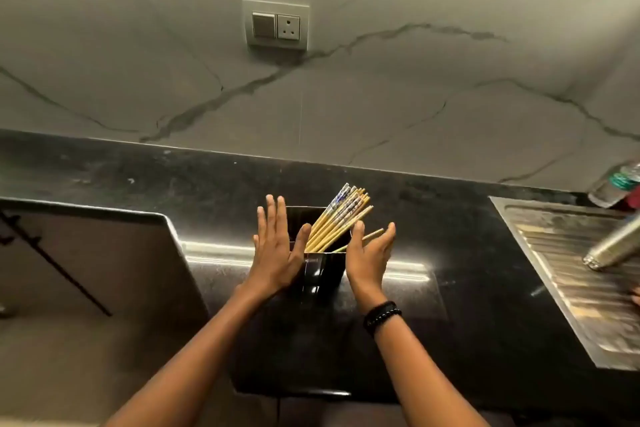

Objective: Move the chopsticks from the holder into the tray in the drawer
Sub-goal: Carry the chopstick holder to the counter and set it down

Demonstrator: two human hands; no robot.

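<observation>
chopsticks [341,218] in holder [323,272] | between both hands | left hand [277,250], right hand [369,253]: fingers straight, apart

Wall [381,107]: pale marble-look slab with dark veins, running behind the counter.
Switch plate [276,23]: white, on the wall; one rocker switch on the left, one three-pin socket on the right.
Countertop [173,180]: black polished stone, with strips of reflected light.
Metal panel [86,253]: far left, rounded corner, crossed by a thin dark bar.
Drainboard [568,270]: ribbed steel, far right.
Steel flask [613,246]: tilted over the drainboard, blurred.
Plastic bottle [616,184]: clear with a green label, at the right edge by the wall.
</observation>
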